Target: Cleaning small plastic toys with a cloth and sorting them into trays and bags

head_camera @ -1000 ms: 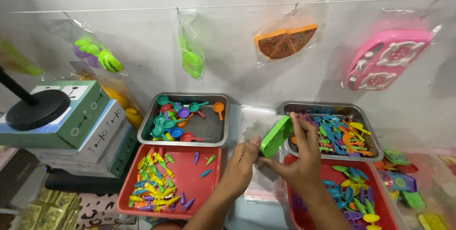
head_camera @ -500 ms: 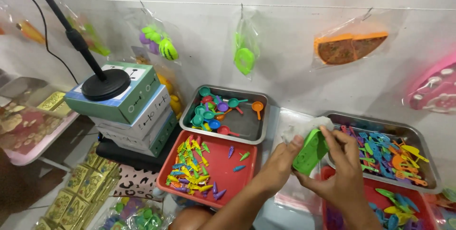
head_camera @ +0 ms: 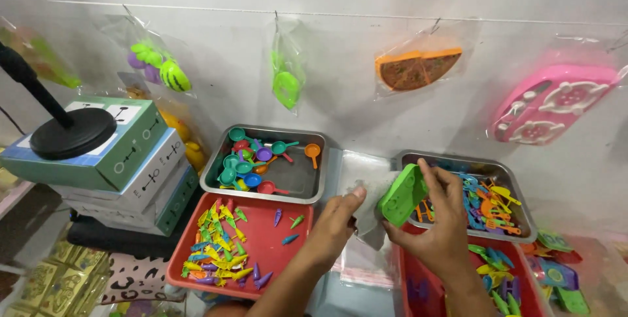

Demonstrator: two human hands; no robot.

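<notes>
1. wall packages: clear bags hang from a line along the white wall. from left to right they hold a green and purple toy fruit set [head_camera: 157,68], a flat green toy [head_camera: 286,88], an orange pizza-slice toy [head_camera: 416,68] and a pink toy stove [head_camera: 553,101].
2. boxes: at left, a stack of green, white and blue boxes [head_camera: 124,166] with small line drawings on their faces carries the black round base of a stand [head_camera: 72,132]. gold packets [head_camera: 46,278] lie low at the left edge.
3. trays, left pair: a steel tray [head_camera: 304,183] holds small toy pans in mixed colours; a red tray [head_camera: 275,255] in front of it holds small pointed pieces, mostly yellow and green.
4. trays, right pair: a second steel tray [head_camera: 510,176] holds coloured toy utensils; another red tray [head_camera: 418,287] sits in front of it, partly hidden by the right forearm.
5. between the tray pairs lie flat clear bags [head_camera: 356,268].
6. left hand [head_camera: 333,222]: pinches the edge of a crumpled clear bag [head_camera: 373,202], thumb on top.
7. right hand [head_camera: 435,225]: grips a green toy block [head_camera: 402,194] with fingers curled round its far side.
8. the block sits at the mouth of the crumpled bag, above the gap between the trays. its long axis runs from lower left to upper right, tilted up; whether it is partly inside the bag cannot be told.
</notes>
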